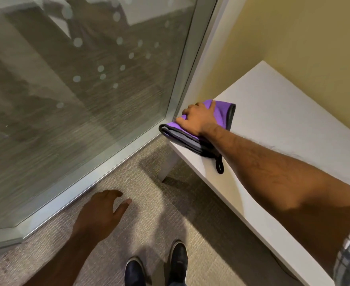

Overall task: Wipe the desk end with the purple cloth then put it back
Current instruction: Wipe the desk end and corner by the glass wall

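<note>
One purple cloth (221, 112), folded with a grey underside and black trim, lies on the end corner of the white desk (283, 124). The right hand (198, 118) lies flat on top of it, fingers spread and pressing down, the cloth showing past the fingertips and under the wrist; its black loop (220, 166) hangs just beside the forearm. The left hand (99, 213) hangs well apart, low over the carpet (149, 203), fingers loosely spread, touching nothing. Two dark shoes (178, 263) stand below it.
</note>
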`<state>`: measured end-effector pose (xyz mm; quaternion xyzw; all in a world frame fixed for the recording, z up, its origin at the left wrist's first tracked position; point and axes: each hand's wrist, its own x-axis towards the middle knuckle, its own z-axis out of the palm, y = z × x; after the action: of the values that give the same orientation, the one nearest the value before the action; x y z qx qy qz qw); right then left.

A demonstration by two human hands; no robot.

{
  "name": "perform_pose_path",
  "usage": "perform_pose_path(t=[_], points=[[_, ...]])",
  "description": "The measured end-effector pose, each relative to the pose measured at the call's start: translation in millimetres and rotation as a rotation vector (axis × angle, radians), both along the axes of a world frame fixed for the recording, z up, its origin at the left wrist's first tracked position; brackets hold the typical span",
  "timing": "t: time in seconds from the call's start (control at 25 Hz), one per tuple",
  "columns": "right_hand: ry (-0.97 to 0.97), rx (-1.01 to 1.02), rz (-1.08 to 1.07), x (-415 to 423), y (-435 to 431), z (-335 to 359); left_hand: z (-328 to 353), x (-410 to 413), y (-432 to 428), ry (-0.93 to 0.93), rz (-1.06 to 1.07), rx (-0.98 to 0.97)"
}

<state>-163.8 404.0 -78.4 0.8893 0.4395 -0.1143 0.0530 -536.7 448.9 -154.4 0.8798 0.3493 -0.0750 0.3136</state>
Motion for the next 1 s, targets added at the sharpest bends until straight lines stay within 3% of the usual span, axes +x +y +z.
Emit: perform_pose_path(t=[0.28, 0.4, 0.6, 0.76, 1.0], points=[[0.012, -0.106, 0.273, -55, 2, 8, 12, 30, 1, -0.083, 0.062, -0.013], [0.012, -0.049, 0.382, -68, -13, 2, 14, 38, 1, -0.105, 0.050, 0.019], [0.028, 0.125, 0.397, -84, -41, -6, 22, 60, -1, -0.242, 0.097, 0.030], [0.099, 0.229, 0.389, -92, -70, -9, 32, 94, -9, -0.423, 0.385, -0.230], [0.125, 0.250, 0.349, -104, -135, -9, 39, 133, -25, -0.503, 0.221, -0.281]])
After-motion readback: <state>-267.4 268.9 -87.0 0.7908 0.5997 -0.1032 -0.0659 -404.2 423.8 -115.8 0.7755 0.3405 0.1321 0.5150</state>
